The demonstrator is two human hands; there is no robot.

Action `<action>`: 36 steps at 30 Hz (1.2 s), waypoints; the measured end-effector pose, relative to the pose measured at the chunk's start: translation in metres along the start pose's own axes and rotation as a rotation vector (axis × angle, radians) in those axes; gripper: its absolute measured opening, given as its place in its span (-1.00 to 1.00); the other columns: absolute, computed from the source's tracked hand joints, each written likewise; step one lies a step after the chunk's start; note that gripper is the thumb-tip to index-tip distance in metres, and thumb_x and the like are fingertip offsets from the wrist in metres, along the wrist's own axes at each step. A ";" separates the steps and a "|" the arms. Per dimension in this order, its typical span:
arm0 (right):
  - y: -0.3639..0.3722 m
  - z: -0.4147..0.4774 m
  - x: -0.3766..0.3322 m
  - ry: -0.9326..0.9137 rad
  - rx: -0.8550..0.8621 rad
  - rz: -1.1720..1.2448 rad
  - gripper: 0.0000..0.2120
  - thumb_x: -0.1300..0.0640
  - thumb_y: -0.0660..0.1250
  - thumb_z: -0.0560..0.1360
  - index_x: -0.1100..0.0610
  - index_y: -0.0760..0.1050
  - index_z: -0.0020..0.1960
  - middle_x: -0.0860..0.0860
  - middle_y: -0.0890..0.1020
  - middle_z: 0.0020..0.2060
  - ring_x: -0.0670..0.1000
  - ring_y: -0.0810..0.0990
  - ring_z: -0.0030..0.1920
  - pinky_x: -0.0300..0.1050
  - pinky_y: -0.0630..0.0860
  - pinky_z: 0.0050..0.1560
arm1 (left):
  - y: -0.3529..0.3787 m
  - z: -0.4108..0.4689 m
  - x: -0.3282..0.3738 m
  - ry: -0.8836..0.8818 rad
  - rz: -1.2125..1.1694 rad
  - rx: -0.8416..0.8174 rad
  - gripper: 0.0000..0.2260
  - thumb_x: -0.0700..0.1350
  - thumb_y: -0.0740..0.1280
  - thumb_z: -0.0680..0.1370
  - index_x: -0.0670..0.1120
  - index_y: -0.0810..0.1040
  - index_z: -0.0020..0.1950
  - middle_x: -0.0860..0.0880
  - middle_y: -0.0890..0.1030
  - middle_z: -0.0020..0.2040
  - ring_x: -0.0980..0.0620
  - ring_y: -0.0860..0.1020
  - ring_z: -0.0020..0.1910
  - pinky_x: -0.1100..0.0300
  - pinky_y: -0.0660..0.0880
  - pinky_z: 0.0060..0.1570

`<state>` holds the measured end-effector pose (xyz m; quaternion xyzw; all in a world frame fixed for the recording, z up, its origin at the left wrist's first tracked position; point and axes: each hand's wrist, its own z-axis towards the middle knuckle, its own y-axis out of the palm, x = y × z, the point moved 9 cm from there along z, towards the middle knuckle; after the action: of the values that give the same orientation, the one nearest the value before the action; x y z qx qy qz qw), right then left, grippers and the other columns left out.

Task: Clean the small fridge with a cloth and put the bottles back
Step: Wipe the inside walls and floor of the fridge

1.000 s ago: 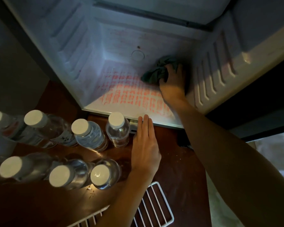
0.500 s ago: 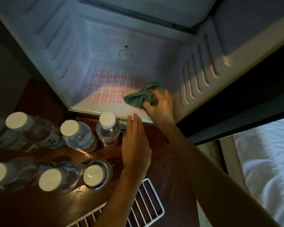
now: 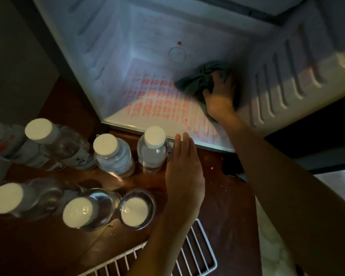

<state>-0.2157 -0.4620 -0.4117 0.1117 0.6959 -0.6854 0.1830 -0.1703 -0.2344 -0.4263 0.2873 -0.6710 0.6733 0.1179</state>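
Note:
The small white fridge [image 3: 116,62] stands open and holds no bottles. My right hand [image 3: 220,96] is inside it near the right wall and grips a dark green cloth [image 3: 197,80] pressed to the fridge floor, which shows a reddish pattern. My left hand [image 3: 184,168] lies flat with straight fingers on the brown surface [image 3: 227,196] just in front of the fridge's lower edge. Several clear water bottles with white caps stand on that surface at the left; the nearest one [image 3: 152,150] is beside my left fingers.
A white wire fridge shelf [image 3: 189,255] lies on the brown surface under my left forearm. The fridge's right wall has moulded shelf ribs [image 3: 283,86]. White bedding [image 3: 343,188] shows at the right edge. A dark wall [image 3: 18,56] stands left of the fridge.
My right hand, drawn with the cloth to the fridge floor's front edge half a second ago, has pushed back deeper towards the right rear. My left hand stays put.

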 end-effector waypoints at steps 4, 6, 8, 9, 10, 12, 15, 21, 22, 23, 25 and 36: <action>-0.003 -0.003 -0.002 -0.036 -0.027 0.115 -0.57 0.14 0.31 0.49 0.09 0.45 0.36 0.25 0.30 0.42 0.27 0.34 0.37 0.02 0.32 0.37 | 0.003 -0.005 0.001 -0.008 0.042 0.004 -0.32 -0.27 0.23 0.56 -0.25 -0.05 0.60 -0.17 -0.03 0.62 -0.11 -0.10 0.60 0.04 0.22 0.47; -0.010 -0.011 -0.008 -0.069 -0.035 0.145 -0.67 0.03 0.27 0.42 0.06 0.53 0.16 0.20 0.41 0.29 0.24 0.42 0.25 0.04 0.41 0.26 | 0.005 -0.004 0.001 -0.003 0.049 -0.028 -0.30 -0.23 0.21 0.57 -0.24 -0.12 0.60 -0.15 -0.11 0.62 -0.10 -0.17 0.60 0.08 0.17 0.49; -0.016 -0.020 -0.013 -0.079 -0.028 0.155 -0.67 -0.18 0.19 0.35 0.01 0.52 -0.05 0.16 0.48 0.16 0.21 0.47 0.14 0.09 0.46 0.19 | 0.004 -0.002 0.000 -0.006 0.061 -0.034 -0.25 -0.21 0.25 0.55 -0.22 -0.14 0.60 -0.14 -0.13 0.62 -0.09 -0.19 0.60 0.10 0.15 0.49; -0.018 -0.022 -0.013 -0.064 -0.021 0.156 -0.63 -0.26 0.16 0.35 0.01 0.50 -0.12 0.15 0.51 0.10 0.20 0.49 0.10 0.11 0.47 0.17 | 0.003 -0.002 0.000 -0.009 0.059 -0.034 -0.23 -0.21 0.28 0.55 -0.21 -0.15 0.60 -0.13 -0.14 0.62 -0.08 -0.20 0.60 0.11 0.16 0.47; -0.018 -0.023 -0.014 -0.045 -0.030 0.164 -0.57 -0.32 0.15 0.38 0.03 0.50 -0.15 0.14 0.55 0.04 0.19 0.52 0.07 0.12 0.47 0.17 | 0.004 -0.003 -0.001 -0.012 0.052 -0.035 -0.20 -0.21 0.30 0.54 -0.20 -0.16 0.60 -0.12 -0.14 0.62 -0.06 -0.20 0.60 0.12 0.18 0.46; -0.017 -0.020 -0.015 0.038 -0.059 0.183 -0.46 -0.43 0.17 0.40 0.05 0.54 -0.12 0.13 0.60 0.02 0.22 0.53 0.11 0.19 0.42 0.25 | 0.004 -0.006 -0.002 -0.017 0.045 -0.040 -0.20 -0.24 0.31 0.53 -0.19 -0.15 0.60 -0.11 -0.12 0.62 -0.05 -0.19 0.60 0.12 0.23 0.44; -0.013 -0.020 -0.021 0.171 -0.151 -0.081 -0.36 -0.32 0.33 0.41 -0.01 0.38 0.37 0.16 0.30 0.44 0.38 0.19 0.42 0.32 0.12 0.43 | 0.002 -0.006 -0.003 -0.016 0.026 -0.023 -0.24 -0.28 0.29 0.52 -0.20 -0.08 0.61 -0.12 -0.06 0.63 -0.05 -0.15 0.60 0.13 0.27 0.41; -0.037 -0.009 -0.029 0.184 -0.149 -0.066 -0.25 0.13 0.31 0.54 -0.11 -0.02 0.58 0.28 0.23 0.47 0.36 0.30 0.41 0.24 0.38 0.34 | -0.004 -0.008 -0.001 0.037 0.024 -0.026 -0.24 -0.28 0.30 0.51 -0.21 -0.05 0.61 -0.10 -0.06 0.63 -0.07 -0.13 0.60 0.09 0.35 0.39; -0.048 -0.003 -0.029 0.152 -0.144 -0.012 -0.28 0.16 0.31 0.52 -0.09 0.06 0.58 0.24 0.33 0.44 0.31 0.36 0.40 0.15 0.41 0.36 | -0.005 -0.008 0.000 0.042 0.030 -0.020 -0.25 -0.29 0.31 0.50 -0.22 -0.01 0.60 -0.12 -0.02 0.62 -0.09 -0.09 0.60 0.04 0.36 0.40; -0.060 0.001 -0.028 0.125 -0.107 0.065 -0.33 0.19 0.30 0.51 -0.07 0.17 0.56 0.19 0.41 0.42 0.25 0.40 0.40 0.06 0.40 0.38 | -0.003 -0.008 0.000 0.041 0.038 -0.017 -0.25 -0.28 0.31 0.49 -0.23 0.01 0.60 -0.13 0.00 0.62 -0.10 -0.07 0.60 0.01 0.35 0.41; -0.081 0.001 -0.027 0.099 0.022 0.275 -0.47 0.24 0.26 0.51 0.01 0.36 0.47 0.11 0.50 0.36 0.17 0.46 0.36 -0.05 0.40 0.37 | 0.000 -0.008 0.000 0.034 0.056 -0.003 -0.27 -0.26 0.30 0.50 -0.24 0.02 0.60 -0.14 0.01 0.62 -0.12 -0.05 0.60 -0.02 0.29 0.45; -0.040 -0.035 -0.029 -0.167 0.096 0.020 -0.44 0.31 0.28 0.48 0.13 0.26 0.45 0.16 0.28 0.44 0.24 0.26 0.43 0.15 0.32 0.42 | -0.001 -0.009 0.001 0.040 0.039 0.029 -0.25 -0.27 0.26 0.49 -0.22 -0.03 0.61 -0.13 -0.02 0.62 -0.10 -0.10 0.60 0.00 0.16 0.50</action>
<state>-0.2096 -0.4260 -0.3634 0.0697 0.6434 -0.7231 0.2414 -0.1722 -0.2258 -0.4244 0.2621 -0.6642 0.6908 0.1138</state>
